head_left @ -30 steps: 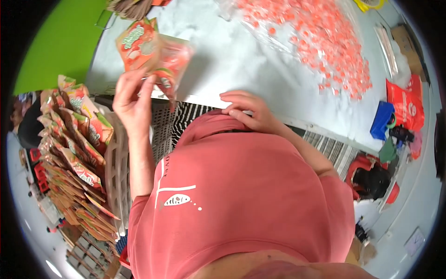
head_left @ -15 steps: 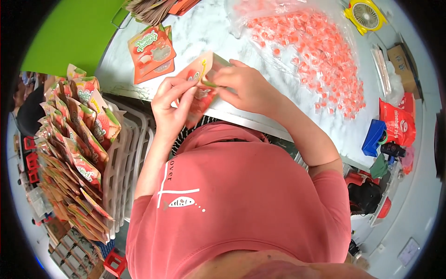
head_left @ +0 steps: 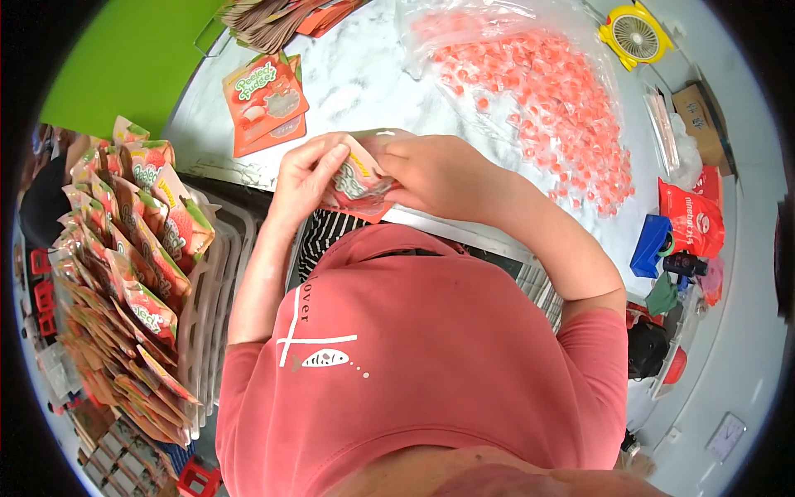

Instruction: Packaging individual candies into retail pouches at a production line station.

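Observation:
A red printed candy pouch (head_left: 361, 180) is held at the near edge of the table, its mouth spread apart at the top. My left hand (head_left: 308, 176) pinches its left side between thumb and fingers. At the pouch's right side, my right hand (head_left: 435, 172) grips it with bent fingers; the fingertips are partly hidden by the pouch, and whether any reach inside I cannot tell. Two flat pouches (head_left: 263, 95) lie overlapped on the table beyond my left hand. A heap of wrapped red candies (head_left: 555, 99) spreads across the table to the right, partly in a clear plastic bag (head_left: 418, 37).
Many filled pouches (head_left: 145, 273) stand packed on stacked white crates (head_left: 217, 290) at my left. More flat pouches (head_left: 273, 21) are piled at the table's far side. A yellow fan (head_left: 636, 37), a cardboard box (head_left: 702, 120), a red bag (head_left: 694, 215) and a blue holder (head_left: 650, 246) line the right.
The pouch has been turned and its mouth spread wider, its printed front now facing up. My right hand has moved lower, against the pouch's right side. The view has shifted slightly.

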Demonstrator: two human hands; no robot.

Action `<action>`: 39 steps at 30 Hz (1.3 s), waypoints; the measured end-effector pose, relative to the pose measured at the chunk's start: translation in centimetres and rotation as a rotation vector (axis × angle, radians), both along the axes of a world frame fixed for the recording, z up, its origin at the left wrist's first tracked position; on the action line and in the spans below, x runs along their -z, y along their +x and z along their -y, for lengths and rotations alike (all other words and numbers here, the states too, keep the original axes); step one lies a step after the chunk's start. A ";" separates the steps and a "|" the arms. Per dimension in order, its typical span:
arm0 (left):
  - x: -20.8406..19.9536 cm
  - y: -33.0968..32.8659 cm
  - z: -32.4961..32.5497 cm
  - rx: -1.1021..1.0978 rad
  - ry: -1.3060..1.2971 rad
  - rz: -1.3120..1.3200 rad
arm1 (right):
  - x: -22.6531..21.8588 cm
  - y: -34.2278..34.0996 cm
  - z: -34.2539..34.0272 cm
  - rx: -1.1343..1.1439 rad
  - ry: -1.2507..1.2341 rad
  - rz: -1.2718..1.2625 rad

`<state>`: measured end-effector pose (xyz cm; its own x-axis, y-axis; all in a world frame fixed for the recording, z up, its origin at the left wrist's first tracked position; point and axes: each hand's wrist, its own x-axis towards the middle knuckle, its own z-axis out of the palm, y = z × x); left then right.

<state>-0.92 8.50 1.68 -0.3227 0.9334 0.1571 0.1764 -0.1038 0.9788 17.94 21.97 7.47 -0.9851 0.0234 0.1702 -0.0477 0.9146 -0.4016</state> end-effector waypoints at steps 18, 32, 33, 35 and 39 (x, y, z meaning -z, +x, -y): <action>-1.8 3.3 1.5 0.074 0.084 -0.128 | -2.1 -1.6 0.4 -0.300 -0.316 0.578; -1.2 3.2 2.2 0.031 -0.016 0.141 | -3.4 0.7 1.4 -0.074 -0.314 0.148; -1.0 2.8 2.2 -0.004 0.055 0.054 | -4.0 0.8 1.5 -0.079 -0.317 0.150; -1.1 2.6 2.2 -0.029 0.074 0.007 | -5.4 1.0 1.6 -0.007 -0.231 0.309; -2.3 3.6 2.0 0.059 0.082 -0.094 | -1.7 0.1 1.2 -0.204 -0.150 0.137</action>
<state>2.66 6.54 3.96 -0.2481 0.9330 0.2606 0.2580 -0.1956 0.9461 18.07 20.77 9.18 -0.9856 -0.1628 0.0445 -0.1604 0.8213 -0.5474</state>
